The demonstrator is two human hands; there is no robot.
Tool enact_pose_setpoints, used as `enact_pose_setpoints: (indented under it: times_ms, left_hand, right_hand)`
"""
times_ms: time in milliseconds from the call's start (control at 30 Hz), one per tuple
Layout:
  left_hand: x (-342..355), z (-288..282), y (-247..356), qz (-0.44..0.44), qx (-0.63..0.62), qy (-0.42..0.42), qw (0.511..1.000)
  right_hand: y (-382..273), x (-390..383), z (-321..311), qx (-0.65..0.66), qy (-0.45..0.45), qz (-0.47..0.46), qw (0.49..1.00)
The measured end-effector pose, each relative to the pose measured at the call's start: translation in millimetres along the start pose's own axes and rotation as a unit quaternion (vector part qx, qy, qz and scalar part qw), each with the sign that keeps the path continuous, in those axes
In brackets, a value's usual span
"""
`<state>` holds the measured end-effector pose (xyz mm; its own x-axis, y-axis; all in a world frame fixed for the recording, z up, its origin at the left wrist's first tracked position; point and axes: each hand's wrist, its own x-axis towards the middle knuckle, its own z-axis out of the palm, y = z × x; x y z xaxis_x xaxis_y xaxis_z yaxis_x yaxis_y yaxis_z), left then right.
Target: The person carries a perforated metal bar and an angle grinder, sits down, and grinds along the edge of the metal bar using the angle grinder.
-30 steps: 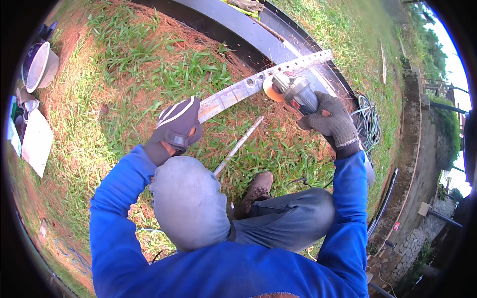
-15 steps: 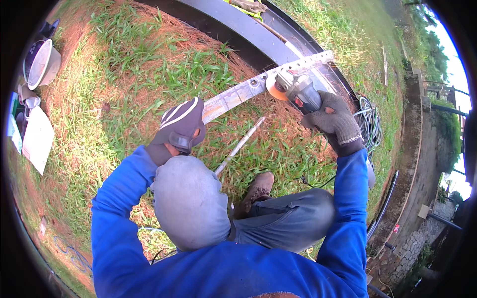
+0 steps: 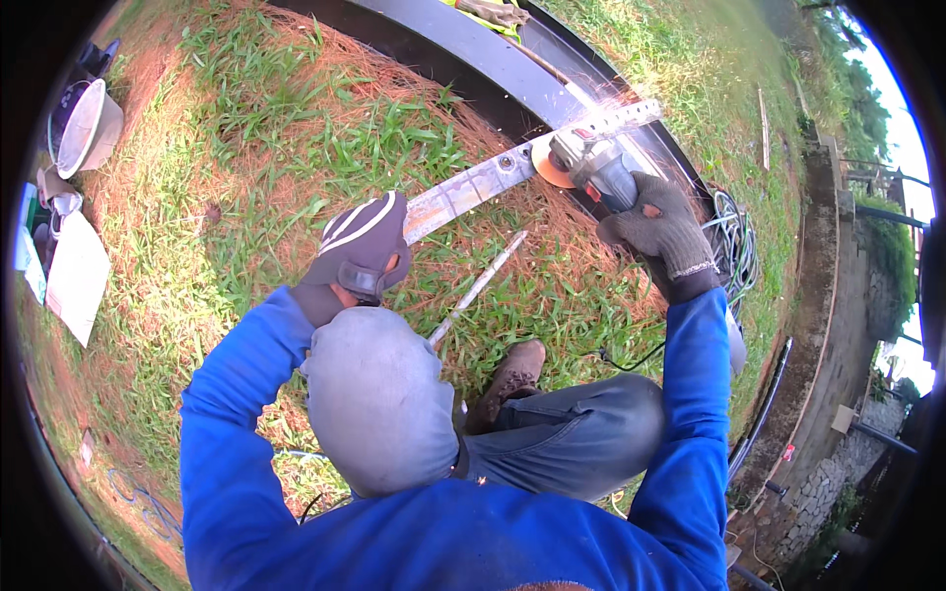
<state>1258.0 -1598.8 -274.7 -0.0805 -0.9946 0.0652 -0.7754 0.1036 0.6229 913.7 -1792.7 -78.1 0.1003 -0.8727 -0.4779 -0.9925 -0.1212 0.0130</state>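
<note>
My left hand (image 3: 357, 254), in a dark glove with white stripes, is closed on the near end of a long, flat metal bar (image 3: 453, 197) with holes toward its far end. The bar slants up to the right across a dark steel beam (image 3: 443, 49). My right hand (image 3: 658, 229), in a grey knit glove, grips an angle grinder (image 3: 597, 169), whose orange disc is against or just over the bar near the holes. Small sparks show around the bar. Below it a thin pale strip (image 3: 478, 286) lies on the grass by my boot (image 3: 507, 379).
Coiled cables (image 3: 732, 251) lie right of the beam, and a hi-vis cloth (image 3: 483, 15) lies on top of it. At the left are a bucket (image 3: 91, 128) and white sheets (image 3: 77, 276). A concrete edge (image 3: 816, 276) runs along the right.
The grinder and my right hand have shifted slightly to the right along the bar. My left hand has edged a little rightward, still holding the bar. Sparks thinned half a second ago and show again now.
</note>
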Motion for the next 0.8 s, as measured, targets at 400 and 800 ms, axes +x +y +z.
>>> enact_pose_setpoints:
  times_ms: [400, 800]
  left_hand:
    - [26.2, -73.6, 60.5, -0.056, 0.048, -0.069, 0.995]
    - [38.3, -99.3, 80.1, -0.142, -0.027, -0.193, 0.971]
  right_hand:
    - [41.2, -36.1, 12.1, 0.07, 0.112, 0.026, 0.991]
    - [58.2, -77.5, 62.6, 0.366, 0.075, 0.032, 0.927]
